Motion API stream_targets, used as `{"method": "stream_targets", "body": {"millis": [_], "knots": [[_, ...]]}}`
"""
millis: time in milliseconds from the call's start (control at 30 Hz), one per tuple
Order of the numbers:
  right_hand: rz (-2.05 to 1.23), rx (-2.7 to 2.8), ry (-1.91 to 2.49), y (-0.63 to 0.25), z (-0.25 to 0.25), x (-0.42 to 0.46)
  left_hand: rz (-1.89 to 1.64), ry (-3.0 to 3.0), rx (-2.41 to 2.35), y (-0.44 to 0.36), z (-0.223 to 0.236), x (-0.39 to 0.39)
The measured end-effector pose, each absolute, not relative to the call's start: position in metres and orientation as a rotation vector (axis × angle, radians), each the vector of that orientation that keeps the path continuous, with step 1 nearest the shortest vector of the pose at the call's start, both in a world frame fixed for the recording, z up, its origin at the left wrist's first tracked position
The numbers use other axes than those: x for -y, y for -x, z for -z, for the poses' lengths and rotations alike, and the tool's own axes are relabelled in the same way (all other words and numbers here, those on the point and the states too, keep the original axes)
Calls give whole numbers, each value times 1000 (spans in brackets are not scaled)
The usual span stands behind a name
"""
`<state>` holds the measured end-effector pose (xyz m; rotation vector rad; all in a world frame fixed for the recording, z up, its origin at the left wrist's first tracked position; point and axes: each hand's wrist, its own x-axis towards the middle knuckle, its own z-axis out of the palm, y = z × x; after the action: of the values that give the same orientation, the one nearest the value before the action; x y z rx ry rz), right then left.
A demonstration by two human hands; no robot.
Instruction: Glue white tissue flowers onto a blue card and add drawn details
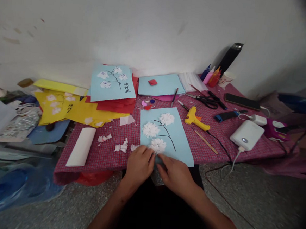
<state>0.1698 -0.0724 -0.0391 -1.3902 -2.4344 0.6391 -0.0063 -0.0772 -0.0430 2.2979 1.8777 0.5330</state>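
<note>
A light blue sheet of paper (181,141) lies at the table's front edge, with dark drawn stems and three ruffled white paper flowers on it. My left hand (140,162) is at the near-left edge of the lowest paper flower (158,145), its fingers curled together. From the other side, my right hand (176,173) reaches over the sheet's bottom edge, thumb and forefinger bent toward the same flower. Both sets of fingertips meet close to its lower rim; whatever they pinch is hidden. Torn white paper scraps (122,146) lie left of the sheet.
Right of the sheet are a yellow glue gun (195,119), a wooden stick (206,142), scissors (207,101) and a white power bank (247,135) with cables. A white paper roll (81,147) lies left. Behind stands a finished-looking flower card (111,84) on red paper.
</note>
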Motion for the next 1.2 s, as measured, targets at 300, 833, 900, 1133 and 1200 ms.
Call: {"method": "stream_targets", "body": {"millis": [300,833,900,1133,1200], "knots": [[-667,2457,1393,-172,38,72,-532,-2278,-1874,7,41,75],[-539,1709,1385,-242,33,71,-669,-2206,-1770,12,44,82],[-474,1396,1464,-262,31,70,-644,-2255,-1741,11,43,83],[-498,1770,1340,-254,35,81,-582,-2347,-1684,5,39,89],[-488,1910,1216,-244,38,80,-646,-2342,-1680,11,41,92]]}}
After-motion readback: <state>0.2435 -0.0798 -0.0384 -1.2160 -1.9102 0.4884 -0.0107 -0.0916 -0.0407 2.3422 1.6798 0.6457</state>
